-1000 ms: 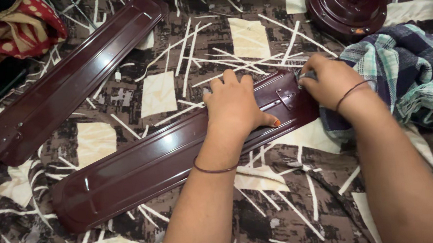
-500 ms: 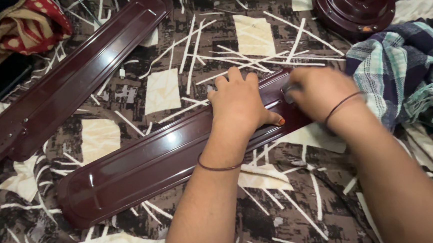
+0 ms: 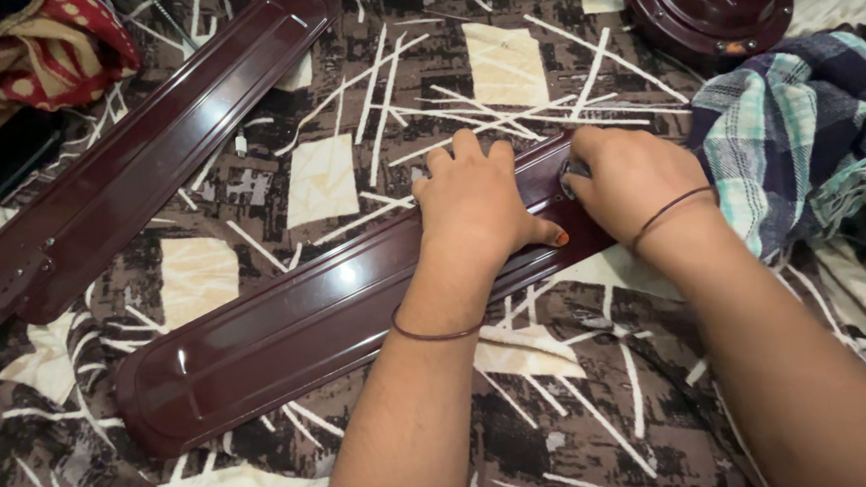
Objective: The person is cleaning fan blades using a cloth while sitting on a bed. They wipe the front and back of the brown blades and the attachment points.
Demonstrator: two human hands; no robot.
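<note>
At the far left a red and yellow cloth (image 3: 36, 52) lies bunched at the edge of the patterned sheet (image 3: 525, 438). Beside it a maroon fan blade (image 3: 147, 151) runs diagonally from the near left up toward the far middle, untouched.

Nearer to me a second blade (image 3: 288, 328) lies on the sheet at the same slant, its rounded tip at the near left and its narrow end rising to the right under my hands. My left hand (image 3: 476, 206) presses flat on that narrow end, fingers spread and pointing away from me, thumb stretched right along the blade's near edge; it grips nothing. Just beside it, almost touching, my right hand (image 3: 629, 176) is curled over the blade's end, fingertips closed around a small dark part (image 3: 571, 170) there; I cannot tell what that part is.

Right of my right wrist a plaid cloth (image 3: 807, 140) is heaped on the sheet. Beyond it, at the far right, sits the round maroon motor housing (image 3: 704, 1).
</note>
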